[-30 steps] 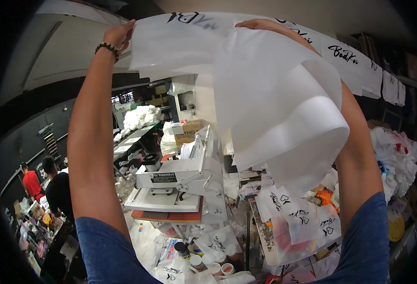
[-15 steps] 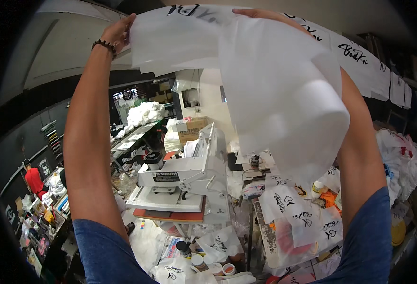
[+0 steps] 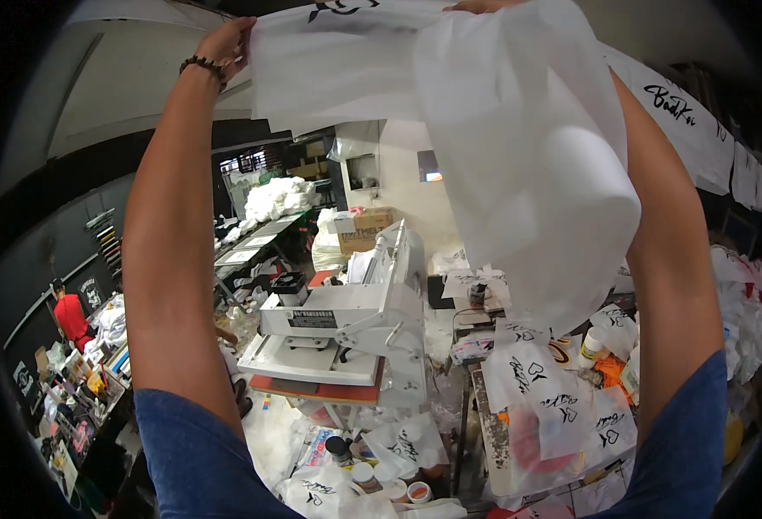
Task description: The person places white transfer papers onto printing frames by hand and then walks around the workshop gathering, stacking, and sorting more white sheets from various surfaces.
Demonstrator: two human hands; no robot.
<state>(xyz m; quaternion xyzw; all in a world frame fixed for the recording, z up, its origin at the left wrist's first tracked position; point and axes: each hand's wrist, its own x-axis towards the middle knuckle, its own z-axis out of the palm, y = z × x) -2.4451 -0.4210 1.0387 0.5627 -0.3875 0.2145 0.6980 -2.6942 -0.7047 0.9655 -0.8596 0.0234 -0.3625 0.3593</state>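
Observation:
Both arms are raised high, holding up a large translucent white film sheet with black print near its top edge. My left hand, with a beaded bracelet at the wrist, pinches the sheet's upper left corner. At the top of the view, my right hand is closed on the upper edge; only part of it shows, the rest being cut off or behind the film. From there the sheet droops in a broad curved fold in front of my right forearm. Similar printed sheets hang in a row at the upper right.
A white heat press stands below, with an orange-red pad under it. On the right, a worn table bears printed film pieces and bottles. Jars crowd the lower middle. A person in red is far left; a cardboard box sits behind the press.
The view has shifted slightly, so the room sits a little further right. My right hand has moved up toward the top edge, and the sheet has risen a little with it.

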